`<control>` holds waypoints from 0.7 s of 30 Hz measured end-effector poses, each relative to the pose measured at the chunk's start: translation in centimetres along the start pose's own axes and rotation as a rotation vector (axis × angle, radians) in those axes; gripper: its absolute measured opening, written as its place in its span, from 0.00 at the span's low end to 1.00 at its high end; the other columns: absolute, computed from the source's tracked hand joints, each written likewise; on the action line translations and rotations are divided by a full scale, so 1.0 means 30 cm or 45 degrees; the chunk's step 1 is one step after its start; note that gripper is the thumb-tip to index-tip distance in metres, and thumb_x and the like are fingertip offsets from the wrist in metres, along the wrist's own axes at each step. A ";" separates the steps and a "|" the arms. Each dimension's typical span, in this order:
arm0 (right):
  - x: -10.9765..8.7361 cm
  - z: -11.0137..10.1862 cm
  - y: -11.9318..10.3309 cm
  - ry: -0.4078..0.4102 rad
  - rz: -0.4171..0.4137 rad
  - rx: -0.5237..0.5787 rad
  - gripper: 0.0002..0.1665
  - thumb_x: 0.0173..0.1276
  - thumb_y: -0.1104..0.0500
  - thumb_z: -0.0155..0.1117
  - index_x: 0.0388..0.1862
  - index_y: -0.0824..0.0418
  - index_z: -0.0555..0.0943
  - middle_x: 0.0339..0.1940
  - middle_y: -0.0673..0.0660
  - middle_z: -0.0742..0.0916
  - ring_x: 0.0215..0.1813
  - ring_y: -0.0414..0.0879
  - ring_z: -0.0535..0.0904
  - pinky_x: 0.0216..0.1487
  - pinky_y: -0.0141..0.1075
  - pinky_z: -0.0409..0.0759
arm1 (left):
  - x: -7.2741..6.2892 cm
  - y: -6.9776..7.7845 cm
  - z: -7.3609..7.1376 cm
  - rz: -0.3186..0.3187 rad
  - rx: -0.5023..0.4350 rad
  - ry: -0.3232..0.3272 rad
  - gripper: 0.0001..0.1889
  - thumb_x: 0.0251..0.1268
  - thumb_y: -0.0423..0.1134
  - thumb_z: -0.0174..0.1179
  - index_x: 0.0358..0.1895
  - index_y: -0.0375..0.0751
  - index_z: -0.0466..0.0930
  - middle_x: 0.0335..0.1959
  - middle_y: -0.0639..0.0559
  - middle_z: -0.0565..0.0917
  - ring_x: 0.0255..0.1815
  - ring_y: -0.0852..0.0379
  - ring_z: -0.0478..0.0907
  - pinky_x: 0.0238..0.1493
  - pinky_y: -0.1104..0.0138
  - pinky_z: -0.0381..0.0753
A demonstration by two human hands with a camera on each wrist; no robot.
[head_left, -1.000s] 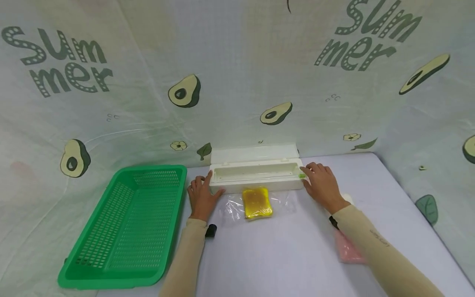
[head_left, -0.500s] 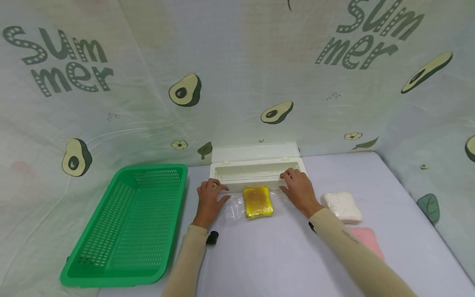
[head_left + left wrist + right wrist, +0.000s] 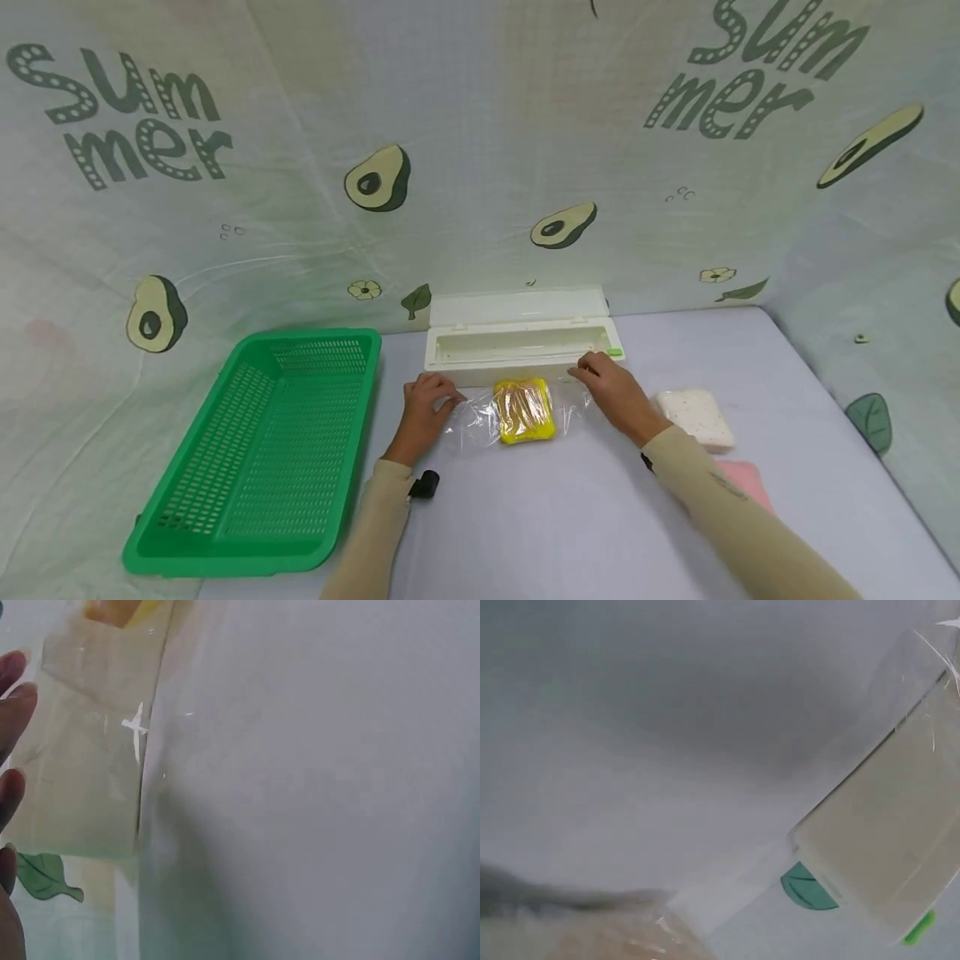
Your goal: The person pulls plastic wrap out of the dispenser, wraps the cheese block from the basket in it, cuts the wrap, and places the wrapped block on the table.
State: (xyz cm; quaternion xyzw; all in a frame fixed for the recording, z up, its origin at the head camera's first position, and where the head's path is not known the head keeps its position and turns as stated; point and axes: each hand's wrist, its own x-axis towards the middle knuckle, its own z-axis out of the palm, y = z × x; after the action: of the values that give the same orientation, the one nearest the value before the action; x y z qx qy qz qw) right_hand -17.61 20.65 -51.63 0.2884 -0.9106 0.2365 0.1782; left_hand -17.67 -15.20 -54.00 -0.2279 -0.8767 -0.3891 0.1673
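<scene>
A yellow bread-slice-shaped piece with a browned top [image 3: 525,412] lies under clear plastic film [image 3: 476,421] in the middle of the table. My left hand [image 3: 423,414] pinches the film's left end between thumb and fingers. At the film's upper right corner, my right hand [image 3: 617,396] pinches the other end. Right behind stands a long white cling film dispenser [image 3: 517,372], its lid raised against the wall cloth and a green slider [image 3: 615,352] at its right end. Film overlaps the dispenser's front in the left wrist view, beside my left fingers [image 3: 16,712].
A green perforated basket [image 3: 281,450] stands on the left. Under and beside my right forearm lie a white wrapped slice [image 3: 697,419] and a pink piece [image 3: 742,482]. A printed cloth wall [image 3: 465,167] rises behind the table.
My right hand has come from the dispenser's right end to the film's right corner. My left hand has shifted from the dispenser's left end onto the film. The white slice has come into view.
</scene>
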 end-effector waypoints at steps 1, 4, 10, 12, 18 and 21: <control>-0.006 -0.004 0.004 -0.010 -0.061 -0.047 0.14 0.69 0.74 0.68 0.48 0.61 0.84 0.41 0.57 0.83 0.39 0.48 0.79 0.39 0.38 0.82 | -0.004 -0.004 -0.003 0.005 -0.005 0.000 0.07 0.58 0.26 0.75 0.32 0.42 0.92 0.37 0.51 0.85 0.48 0.46 0.77 0.52 0.50 0.61; -0.021 -0.018 0.023 0.028 -0.411 -0.289 0.24 0.52 0.80 0.77 0.48 0.65 0.88 0.41 0.58 0.82 0.39 0.50 0.78 0.39 0.40 0.82 | -0.020 -0.018 -0.010 -0.006 0.025 0.010 0.07 0.56 0.25 0.75 0.30 0.42 0.92 0.37 0.52 0.85 0.45 0.48 0.76 0.52 0.50 0.61; -0.043 -0.032 0.034 -0.021 -0.639 -0.455 0.25 0.43 0.75 0.84 0.43 0.63 0.89 0.39 0.56 0.80 0.38 0.48 0.74 0.38 0.38 0.80 | -0.033 -0.017 -0.015 -0.083 0.239 -0.060 0.06 0.56 0.28 0.77 0.31 0.45 0.95 0.36 0.54 0.84 0.43 0.51 0.74 0.52 0.51 0.64; -0.048 -0.034 0.027 -0.068 -0.674 -0.493 0.24 0.45 0.74 0.84 0.42 0.64 0.88 0.39 0.56 0.80 0.38 0.48 0.74 0.40 0.38 0.80 | -0.033 -0.005 -0.016 -0.102 0.341 -0.131 0.06 0.57 0.30 0.76 0.33 0.48 0.96 0.37 0.54 0.83 0.43 0.51 0.74 0.53 0.51 0.66; -0.065 -0.052 -0.005 -0.267 -0.619 -0.557 0.24 0.51 0.73 0.82 0.49 0.62 0.89 0.41 0.54 0.81 0.42 0.49 0.76 0.47 0.40 0.82 | -0.045 0.032 -0.029 -0.243 0.378 -0.348 0.11 0.62 0.31 0.75 0.45 0.49 0.96 0.42 0.52 0.83 0.48 0.50 0.73 0.55 0.50 0.67; -0.073 -0.065 -0.015 -0.299 -0.511 -0.591 0.24 0.57 0.70 0.81 0.54 0.61 0.89 0.41 0.54 0.85 0.44 0.49 0.80 0.51 0.42 0.82 | -0.057 0.045 -0.051 -0.343 0.163 -0.348 0.14 0.66 0.27 0.71 0.51 0.46 0.94 0.49 0.48 0.81 0.53 0.46 0.72 0.56 0.49 0.65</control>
State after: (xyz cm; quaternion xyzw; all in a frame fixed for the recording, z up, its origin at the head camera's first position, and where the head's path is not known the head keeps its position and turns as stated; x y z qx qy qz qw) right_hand -15.29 22.33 -50.89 0.4392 -0.8795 -0.0521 0.1759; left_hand -15.35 -16.02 -53.01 -0.1481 -0.9368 -0.3170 0.0072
